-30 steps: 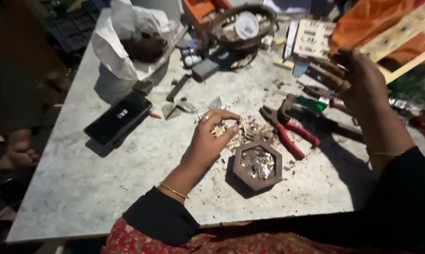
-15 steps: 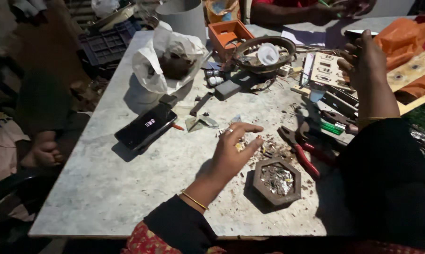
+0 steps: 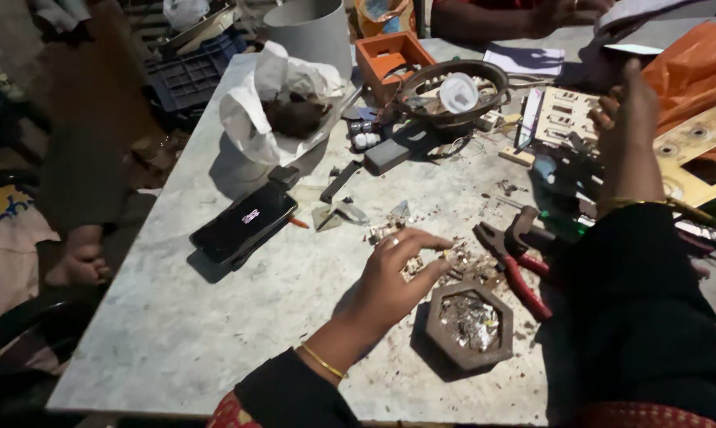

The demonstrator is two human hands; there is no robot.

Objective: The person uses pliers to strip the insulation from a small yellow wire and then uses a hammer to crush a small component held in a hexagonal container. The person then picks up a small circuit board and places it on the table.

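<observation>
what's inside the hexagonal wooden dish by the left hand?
The hexagonal wooden dish holds a heap of small pale, shiny scraps, too fine to identify. The dish floor beneath them is covered. The left hand rests beside it on the marble table, over similar scattered bits.
</observation>
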